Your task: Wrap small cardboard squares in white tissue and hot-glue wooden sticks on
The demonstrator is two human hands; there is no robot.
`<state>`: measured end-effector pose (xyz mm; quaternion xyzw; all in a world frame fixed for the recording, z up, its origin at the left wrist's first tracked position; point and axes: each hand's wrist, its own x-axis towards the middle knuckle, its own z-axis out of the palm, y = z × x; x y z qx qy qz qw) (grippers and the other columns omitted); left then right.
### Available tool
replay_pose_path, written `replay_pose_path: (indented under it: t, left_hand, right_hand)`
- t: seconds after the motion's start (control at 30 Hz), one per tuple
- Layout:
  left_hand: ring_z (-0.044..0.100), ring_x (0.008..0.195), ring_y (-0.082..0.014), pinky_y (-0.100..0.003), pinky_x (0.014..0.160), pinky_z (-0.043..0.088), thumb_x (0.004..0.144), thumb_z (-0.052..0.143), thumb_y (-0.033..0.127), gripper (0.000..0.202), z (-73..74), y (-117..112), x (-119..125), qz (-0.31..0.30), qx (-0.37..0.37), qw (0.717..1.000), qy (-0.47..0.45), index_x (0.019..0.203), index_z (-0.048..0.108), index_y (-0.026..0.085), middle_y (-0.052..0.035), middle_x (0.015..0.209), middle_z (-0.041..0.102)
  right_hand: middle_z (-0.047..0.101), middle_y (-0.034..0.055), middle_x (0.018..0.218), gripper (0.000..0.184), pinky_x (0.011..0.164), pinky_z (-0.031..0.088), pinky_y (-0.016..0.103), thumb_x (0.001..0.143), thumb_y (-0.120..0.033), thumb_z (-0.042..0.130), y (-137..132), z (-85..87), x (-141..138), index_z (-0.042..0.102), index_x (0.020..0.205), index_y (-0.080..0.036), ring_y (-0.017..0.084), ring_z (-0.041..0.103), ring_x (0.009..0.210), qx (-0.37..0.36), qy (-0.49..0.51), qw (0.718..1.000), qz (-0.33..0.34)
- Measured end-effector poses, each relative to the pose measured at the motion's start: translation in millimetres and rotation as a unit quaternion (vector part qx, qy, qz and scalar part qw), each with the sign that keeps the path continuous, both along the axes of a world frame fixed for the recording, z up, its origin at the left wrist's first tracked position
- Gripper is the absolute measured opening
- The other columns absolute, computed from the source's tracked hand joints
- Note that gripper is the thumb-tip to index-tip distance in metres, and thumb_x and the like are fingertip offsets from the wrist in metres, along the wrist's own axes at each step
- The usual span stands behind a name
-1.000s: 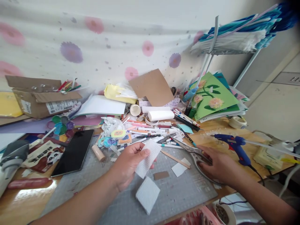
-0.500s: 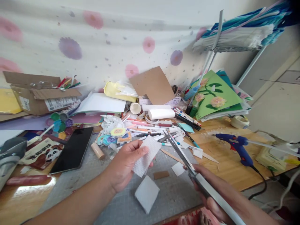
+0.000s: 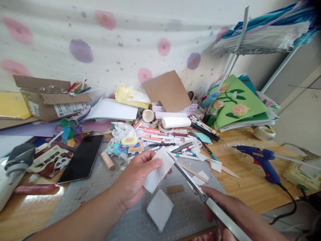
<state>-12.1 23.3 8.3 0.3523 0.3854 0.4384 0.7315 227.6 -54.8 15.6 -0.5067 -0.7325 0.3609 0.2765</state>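
Between thumb and fingers, my left hand (image 3: pixel 139 177) pinches a white textured piece of bubble wrap (image 3: pixel 156 175), held above the mat. My right hand (image 3: pixel 225 207) is closed round the handles of a pair of scissors (image 3: pixel 193 184). Their blade tips meet the upper right corner of the bubble wrap; I cannot tell whether they cut into it. Below lies a white padded square (image 3: pixel 160 209) on the grey cutting mat (image 3: pixel 130 221). Near it are a small brown cardboard strip (image 3: pixel 175 189) and a white paper piece (image 3: pixel 201 178).
A blue glue gun (image 3: pixel 260 160) lies to the right, its cord trailing off the table edge. Several markers and pens (image 3: pixel 163 137) are heaped behind my hands. A black tablet (image 3: pixel 81 159) and a grey-white tool (image 3: pixel 18 164) lie left; a cardboard box (image 3: pixel 42 107) stands behind them.
The scissors have moved left, bringing their tips to the bubble wrap's corner, and the blades look closer together. My left hand keeps its hold. The whole view has shifted slightly.
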Motion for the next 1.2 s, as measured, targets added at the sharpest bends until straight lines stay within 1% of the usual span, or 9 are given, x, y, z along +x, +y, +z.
replay_pose_path:
  t: [0.2, 0.37, 0.43, 0.53, 0.6, 0.8, 0.93, 1.03, 1.2]
  left_hand:
    - [0.062, 0.057, -0.0133, -0.021, 0.054, 0.041, 0.066, 0.074, 0.023, 0.019, 3.4, -2, 3, 0.020, -0.014, 0.999, 0.026, 0.064, 0.058, 0.014, -0.0044, 0.065, 0.071]
    - [0.058, 0.053, -0.0117, -0.021, 0.051, 0.038, 0.067, 0.073, 0.024, 0.017, 2.7, -3, 3, 0.020, -0.017, 0.999, 0.039, 0.063, 0.059, 0.015, -0.0036, 0.063, 0.069]
    - [0.057, 0.053, -0.0113, -0.021, 0.050, 0.037, 0.067, 0.073, 0.025, 0.018, 2.4, -4, 2, 0.021, -0.016, 0.999, 0.044, 0.063, 0.059, 0.015, -0.0025, 0.061, 0.067]
    - [0.056, 0.052, -0.0107, -0.020, 0.050, 0.035, 0.066, 0.074, 0.025, 0.018, 1.6, -4, 2, 0.026, -0.021, 0.998, 0.053, 0.064, 0.059, 0.015, 0.0005, 0.057, 0.062]
    - [0.055, 0.052, -0.0104, -0.020, 0.049, 0.034, 0.067, 0.074, 0.025, 0.017, 0.9, -5, 1, 0.026, -0.021, 0.998, 0.057, 0.066, 0.060, 0.015, 0.0016, 0.057, 0.060]
    - [0.053, 0.051, -0.0097, -0.021, 0.049, 0.033, 0.066, 0.074, 0.027, 0.018, -1.3, -5, 0, 0.026, -0.013, 0.997, 0.065, 0.066, 0.060, 0.015, -0.0005, 0.061, 0.064]
    - [0.052, 0.050, -0.0095, -0.021, 0.048, 0.032, 0.065, 0.074, 0.027, 0.018, -0.7, -4, 0, 0.024, -0.011, 0.998, 0.063, 0.065, 0.060, 0.015, -0.0011, 0.061, 0.066]
    - [0.052, 0.049, -0.0097, -0.021, 0.048, 0.032, 0.064, 0.075, 0.027, 0.019, 1.2, -4, 1, 0.030, -0.015, 0.998, 0.062, 0.064, 0.061, 0.015, -0.0014, 0.060, 0.066]
    - [0.053, 0.049, -0.0101, -0.021, 0.048, 0.033, 0.061, 0.076, 0.027, 0.019, 2.1, -3, 2, 0.034, -0.016, 0.997, 0.060, 0.064, 0.062, 0.014, -0.0024, 0.060, 0.067]
  right_hand:
    - [0.070, 0.0056, 0.075, 0.059, 0.072, 0.057, 0.033, 0.077, -0.064, 0.053, 5, 0.0, -6, 0.062, 0.120, -0.024, 0.028, 0.069, 0.080, -0.048, 0.033, 0.998, 0.033]
    - [0.064, 0.0024, 0.057, 0.063, 0.068, 0.057, 0.033, 0.077, -0.065, 0.052, 5, -0.1, -11, 0.061, 0.122, -0.022, 0.026, 0.069, 0.070, -0.086, 0.041, 0.995, 0.036]
    - [0.066, 0.0033, 0.062, 0.063, 0.070, 0.056, 0.033, 0.076, -0.065, 0.053, 6, 5.3, -13, 0.062, 0.121, -0.022, 0.026, 0.068, 0.074, -0.081, 0.039, 0.995, 0.045]
    - [0.071, 0.0081, 0.083, 0.066, 0.068, 0.056, 0.032, 0.073, -0.068, 0.055, 6, 13.9, -17, 0.064, 0.119, -0.022, 0.027, 0.068, 0.077, -0.065, 0.039, 0.996, 0.050]
    - [0.071, 0.0099, 0.091, 0.068, 0.068, 0.056, 0.033, 0.073, -0.072, 0.051, 6, 16.3, -19, 0.064, 0.118, -0.021, 0.028, 0.067, 0.080, -0.057, 0.042, 0.997, 0.043]
    - [0.072, 0.0107, 0.092, 0.073, 0.067, 0.055, 0.032, 0.076, -0.075, 0.042, 7, 11.2, -20, 0.063, 0.120, -0.020, 0.027, 0.067, 0.075, -0.058, 0.053, 0.996, 0.046]
    - [0.071, 0.0102, 0.093, 0.070, 0.078, 0.053, 0.036, 0.077, -0.072, 0.044, 9, 11.1, -21, 0.065, 0.118, -0.018, 0.026, 0.066, 0.076, -0.061, 0.062, 0.995, 0.051]
    - [0.070, 0.0092, 0.084, 0.073, 0.085, 0.050, 0.039, 0.077, -0.074, 0.042, 10, 12.0, -21, 0.065, 0.116, -0.017, 0.026, 0.065, 0.075, -0.072, 0.054, 0.994, 0.066]
    - [0.066, 0.0071, 0.076, 0.073, 0.079, 0.052, 0.037, 0.076, -0.075, 0.040, 11, 3.8, -19, 0.064, 0.114, -0.018, 0.025, 0.063, 0.074, -0.072, 0.039, 0.995, 0.061]
